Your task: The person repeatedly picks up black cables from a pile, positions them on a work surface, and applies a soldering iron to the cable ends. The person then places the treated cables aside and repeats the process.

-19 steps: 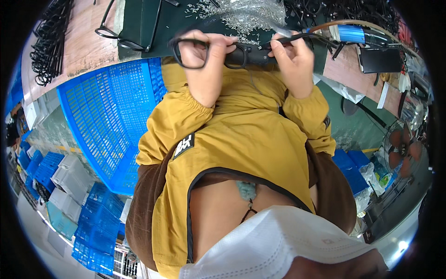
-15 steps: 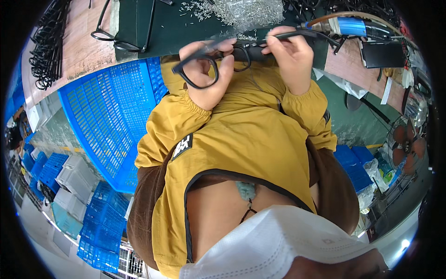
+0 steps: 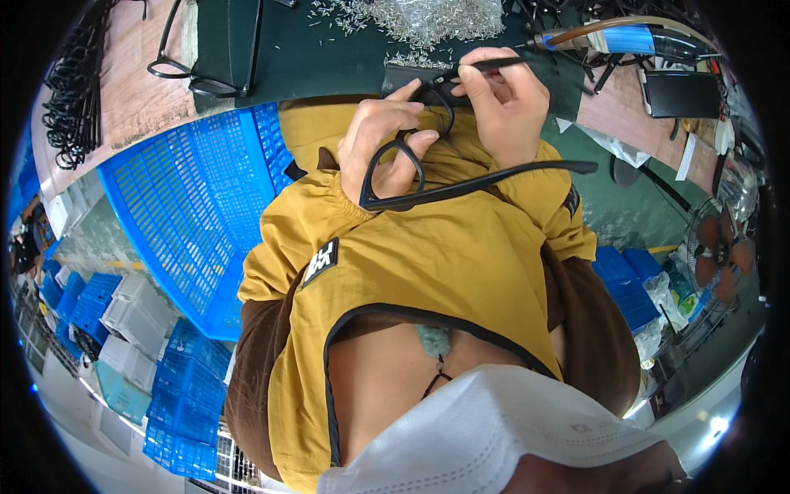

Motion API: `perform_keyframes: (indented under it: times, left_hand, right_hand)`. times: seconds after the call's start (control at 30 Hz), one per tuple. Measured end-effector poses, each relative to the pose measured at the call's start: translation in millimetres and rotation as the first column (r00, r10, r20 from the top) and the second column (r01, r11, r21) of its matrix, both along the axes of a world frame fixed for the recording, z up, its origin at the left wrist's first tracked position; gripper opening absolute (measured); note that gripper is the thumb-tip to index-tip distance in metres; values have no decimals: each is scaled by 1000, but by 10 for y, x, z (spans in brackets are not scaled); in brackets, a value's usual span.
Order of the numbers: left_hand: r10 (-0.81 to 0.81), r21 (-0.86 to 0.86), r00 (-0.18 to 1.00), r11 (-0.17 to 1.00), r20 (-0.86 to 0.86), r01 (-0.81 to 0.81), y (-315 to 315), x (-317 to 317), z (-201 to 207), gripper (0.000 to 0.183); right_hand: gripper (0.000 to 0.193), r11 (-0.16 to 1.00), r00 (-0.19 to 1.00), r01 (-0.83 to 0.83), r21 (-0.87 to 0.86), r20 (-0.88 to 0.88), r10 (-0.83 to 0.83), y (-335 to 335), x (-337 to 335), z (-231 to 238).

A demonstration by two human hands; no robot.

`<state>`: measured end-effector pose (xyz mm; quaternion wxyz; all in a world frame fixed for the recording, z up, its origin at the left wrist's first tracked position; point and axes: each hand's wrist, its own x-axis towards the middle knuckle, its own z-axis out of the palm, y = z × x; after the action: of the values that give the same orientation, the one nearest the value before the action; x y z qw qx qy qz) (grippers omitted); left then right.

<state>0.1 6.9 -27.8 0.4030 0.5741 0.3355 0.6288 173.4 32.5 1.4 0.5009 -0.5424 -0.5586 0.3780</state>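
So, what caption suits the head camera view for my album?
Left grip at the rims, right grip on a temple arm: black eyeglasses held near a dark mat scattered with small silvery pieces.

left hand [image 3: 374,144]: fingers curled in a grip, beside the near edge of the bench [image 3: 136,111]
right hand [image 3: 508,111]: thumb and fingers pinched, over that edge
forearms [image 3: 313,210]: both stretched forward, apart

Held tilted in the left hand [image 3: 380,136], a pair of black full-rim eyeglasses [image 3: 444,193] has one rim nearer the wearer's chest. Its near temple arm stretches open rightward; the far one seems pinched in the right hand [image 3: 512,107].
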Motion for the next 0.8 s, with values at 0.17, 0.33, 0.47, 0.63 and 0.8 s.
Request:
perform_keyframes:
  times: [0.17,0.33,0.47,0.63,0.8]
  left_hand:
    - [-1,-298,991,954,131,40,-49,48,223,20]
    - [-224,-355,956,923,-188,146,-102,58,363,32]
    - [-221,-156,826,974,-519,162,-62,42,369,43]
    - [-240,-212,818,966,-523,148,-71,47,403,43]
    - [-266,-226,839,958,-475,175,-43,40,401,41]
  right_hand:
    - [9,991,981,-106,84,170,91,10,165,128]
    - [27,908,753,-408,97,598,275,26,598,130]
    - [30,877,744,-441,191,624,238,14,917,58]
    - [29,733,797,495,467,92,-597,415,1119,120]
    - [35,804,697,479,351,-710,-105,1069,997,115]
